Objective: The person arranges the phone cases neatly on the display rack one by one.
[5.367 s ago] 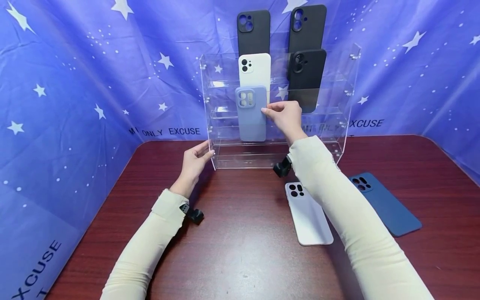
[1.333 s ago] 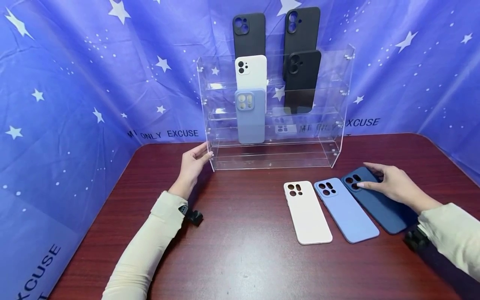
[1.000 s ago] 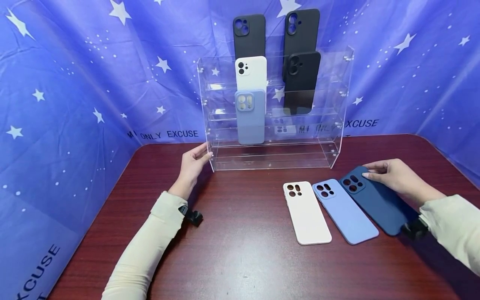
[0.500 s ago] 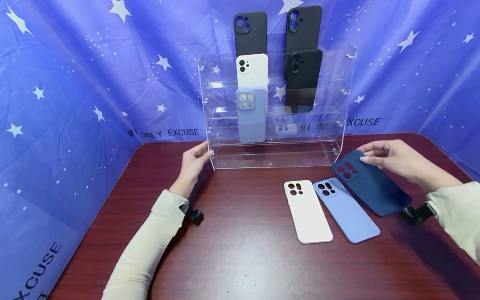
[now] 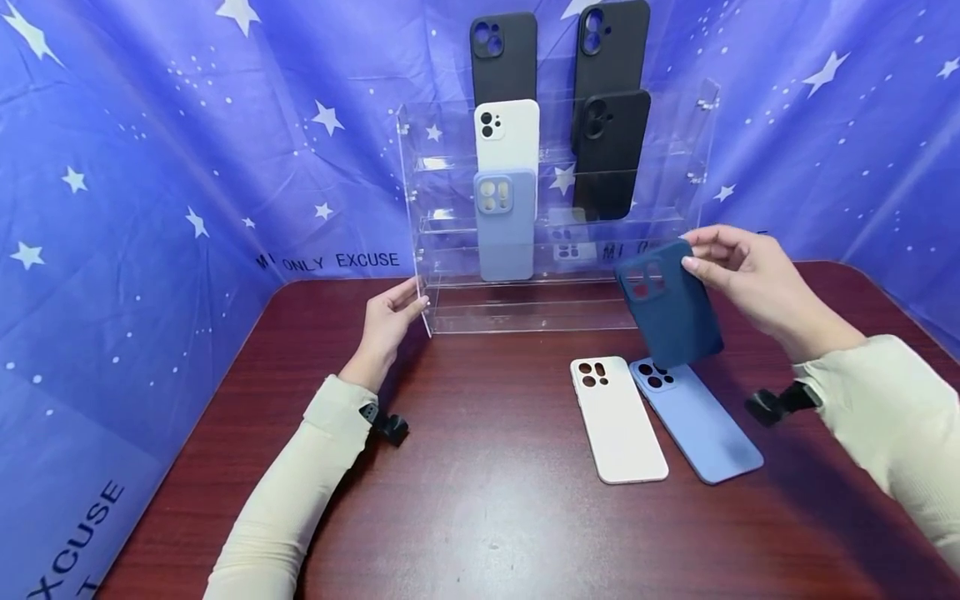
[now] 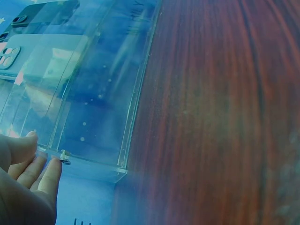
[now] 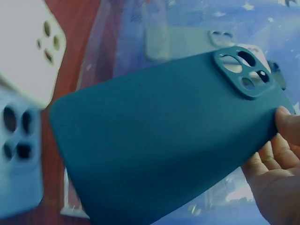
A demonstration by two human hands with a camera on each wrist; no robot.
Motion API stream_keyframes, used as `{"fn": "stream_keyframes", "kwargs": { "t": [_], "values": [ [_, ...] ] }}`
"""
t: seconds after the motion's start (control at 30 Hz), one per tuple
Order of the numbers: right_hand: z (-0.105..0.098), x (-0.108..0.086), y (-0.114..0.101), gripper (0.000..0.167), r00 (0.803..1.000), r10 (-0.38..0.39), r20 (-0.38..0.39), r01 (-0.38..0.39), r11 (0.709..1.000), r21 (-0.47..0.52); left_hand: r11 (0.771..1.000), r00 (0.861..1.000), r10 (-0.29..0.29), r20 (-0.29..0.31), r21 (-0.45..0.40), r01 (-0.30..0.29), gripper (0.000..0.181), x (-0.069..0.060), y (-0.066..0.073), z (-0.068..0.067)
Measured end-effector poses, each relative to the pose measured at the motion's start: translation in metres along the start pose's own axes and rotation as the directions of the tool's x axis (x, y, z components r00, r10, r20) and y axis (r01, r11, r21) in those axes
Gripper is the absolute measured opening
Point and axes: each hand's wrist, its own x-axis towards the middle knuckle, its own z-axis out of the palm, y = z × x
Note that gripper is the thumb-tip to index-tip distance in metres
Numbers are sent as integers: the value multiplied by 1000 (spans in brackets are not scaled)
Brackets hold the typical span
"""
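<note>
My right hand (image 5: 757, 271) pinches the dark blue phone case (image 5: 675, 312) by its upper right edge. The case is raised and tilted before the right part of the clear acrylic display stand (image 5: 525, 321). In the right wrist view the thumb lies on the back of the case (image 7: 164, 126), with the fingers behind it. My left hand (image 5: 386, 325) holds the left side panel of the stand between thumb and fingers; the left wrist view shows this hand (image 6: 28, 183) at the panel edge. A white phone case (image 5: 618, 425) and a light blue phone case (image 5: 701, 429) lie side by side on the table.
On the stand, a black case (image 5: 506, 71), a white case (image 5: 510, 142) and a light blue case (image 5: 506, 237) stand in a left column. Two more black cases, the lower one (image 5: 615, 154) in front, stand at right. Behind hangs a starry blue cloth (image 5: 330, 50).
The right hand went from the stand to the dark blue case, picked it off the table and carried it up and left. The left hand keeps its place at the stand.
</note>
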Motion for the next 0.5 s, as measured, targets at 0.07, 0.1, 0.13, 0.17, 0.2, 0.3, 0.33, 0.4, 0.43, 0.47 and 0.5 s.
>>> {"fn": "stream_keyframes", "kwargs": {
  "t": [0.07, 0.1, 0.13, 0.17, 0.2, 0.3, 0.33, 0.4, 0.43, 0.47, 0.5],
  "values": [
    [6, 4, -7, 21, 999, -29, -31, 33, 988, 152, 1000, 1000, -1, 1, -3, 1, 44, 1, 0, 0],
    [9, 7, -11, 21, 998, -47, -50, 57, 971, 232, 1000, 1000, -1, 2, -5, 1, 44, 1, 1, 0],
    [11, 9, -14, 22, 996, -64, -68, 82, 947, 311, 1000, 1000, -1, 3, -10, 1, 44, 1, 0, 0],
    [14, 12, -17, 21, 993, -81, -86, 108, 914, 390, 1000, 1000, 0, 2, -12, 0, 44, 1, 0, 0],
    [16, 15, -20, 21, 990, -94, -103, 131, 875, 465, 1000, 1000, 2, 3, -16, -2, 44, 1, 0, 0],
    [22, 24, -30, 21, 980, -114, -165, 192, 773, 605, 1000, 1000, 3, 0, -28, -3, 43, 0, -1, 0],
    [24, 28, -33, 20, 976, -113, -187, 208, 738, 642, 1000, 1000, 2, 1, -23, -2, 43, 0, -1, 0],
    [26, 36, -41, 18, 969, -98, -225, 231, 673, 703, 1000, 1000, 1, -2, -14, -1, 43, 0, 0, 1],
    [27, 40, -45, 18, 966, -91, -241, 243, 635, 733, 1000, 1000, 0, -3, -10, 0, 43, 0, 0, 1],
    [28, 44, -49, 17, 962, -83, -260, 256, 607, 752, 1000, 1000, 0, -3, -3, 0, 43, 0, 1, 1],
    [29, 48, -52, 17, 958, -77, -277, 269, 581, 768, 1000, 1000, 0, -2, 6, 0, 43, 0, 1, 1]
  ]
}}
